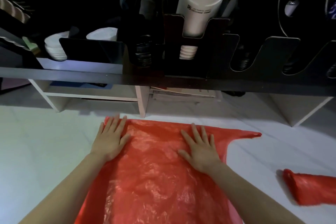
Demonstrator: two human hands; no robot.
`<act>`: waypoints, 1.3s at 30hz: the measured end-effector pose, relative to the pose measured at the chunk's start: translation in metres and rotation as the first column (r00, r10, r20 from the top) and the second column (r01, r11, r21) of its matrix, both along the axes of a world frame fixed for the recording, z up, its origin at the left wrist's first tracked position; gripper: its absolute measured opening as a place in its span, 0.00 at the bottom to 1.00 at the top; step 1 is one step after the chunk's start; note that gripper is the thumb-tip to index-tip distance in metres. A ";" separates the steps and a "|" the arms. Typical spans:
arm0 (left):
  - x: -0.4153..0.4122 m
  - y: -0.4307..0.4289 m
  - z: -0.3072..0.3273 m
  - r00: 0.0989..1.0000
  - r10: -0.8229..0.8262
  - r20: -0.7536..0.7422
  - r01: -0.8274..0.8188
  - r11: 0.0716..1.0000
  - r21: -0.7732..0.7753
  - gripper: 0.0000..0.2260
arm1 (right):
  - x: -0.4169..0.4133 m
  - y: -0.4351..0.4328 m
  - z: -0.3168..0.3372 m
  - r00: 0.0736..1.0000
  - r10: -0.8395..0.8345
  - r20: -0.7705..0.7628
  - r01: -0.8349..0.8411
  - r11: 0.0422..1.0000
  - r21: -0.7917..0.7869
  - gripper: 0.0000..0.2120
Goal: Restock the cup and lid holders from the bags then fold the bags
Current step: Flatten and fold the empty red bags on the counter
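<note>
1. Holder (200, 29) beyond both hands already carries white cups (201, 2) and lids (101, 34); restocking looks done.
2. Red bag (154, 169) lies spread under left hand (111, 138) and right hand (200, 149), both flat, fingers splayed, gripping nothing; folding remains.
3. Second bag (309, 187), right of the right hand, seems folded.

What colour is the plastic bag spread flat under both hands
Red, slightly see-through. The bag shows plainly in the head view.
</note>
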State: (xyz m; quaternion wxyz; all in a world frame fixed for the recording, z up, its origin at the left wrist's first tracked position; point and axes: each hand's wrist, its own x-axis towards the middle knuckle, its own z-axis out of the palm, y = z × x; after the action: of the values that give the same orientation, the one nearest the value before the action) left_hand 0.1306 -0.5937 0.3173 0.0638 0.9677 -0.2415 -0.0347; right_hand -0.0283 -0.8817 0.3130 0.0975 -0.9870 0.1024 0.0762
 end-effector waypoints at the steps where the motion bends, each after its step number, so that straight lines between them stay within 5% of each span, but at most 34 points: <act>1: -0.004 0.006 0.005 0.998 0.030 0.048 -0.026 0.996 -0.087 0.31 | -0.002 -0.001 -0.007 1.000 -0.025 -0.019 0.024 1.000 -0.014 0.38; 7: -0.054 0.058 0.019 0.983 0.168 -0.068 -0.180 0.942 -0.282 0.28 | 0.006 -0.006 0.001 0.989 -0.135 -0.052 0.131 0.988 -0.083 0.39; 11: -0.097 0.080 0.012 0.971 0.210 -0.114 -0.234 0.934 -0.270 0.27 | 0.027 0.047 0.024 0.980 0.075 0.185 -0.054 0.992 -0.118 0.37; 14: -0.121 0.092 0.005 0.964 0.233 -0.130 -0.259 0.932 -0.255 0.28 | 0.049 0.096 0.033 0.943 0.241 0.227 -0.241 0.970 -0.031 0.31; 20: -0.157 0.120 0.000 0.935 0.335 -0.115 -0.354 0.898 -0.263 0.32 | 0.084 0.135 0.016 0.941 0.310 0.137 -0.319 0.946 0.052 0.28; 28: -0.174 0.122 -0.019 0.946 0.322 -0.044 -0.325 0.940 -0.102 0.31 | 0.099 0.124 -0.005 0.960 0.276 0.036 -0.275 0.961 -0.038 0.33; 34: -0.171 0.125 -0.024 0.940 0.341 -0.029 -0.342 0.935 -0.088 0.33 | 0.036 0.164 0.023 0.921 0.284 0.267 -0.291 0.957 -0.017 0.35; 39: -0.172 0.125 -0.027 0.942 0.334 -0.031 -0.336 0.937 -0.094 0.32 | -0.061 0.160 -0.004 0.954 0.274 0.122 -0.273 0.962 -0.022 0.33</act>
State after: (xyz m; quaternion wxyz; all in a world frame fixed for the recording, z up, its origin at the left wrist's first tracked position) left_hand -0.0413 -0.4688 0.2899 0.1178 0.9901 -0.0743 -0.0188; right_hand -0.0898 -0.7216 0.3089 0.0896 -0.9948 -0.0411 0.0271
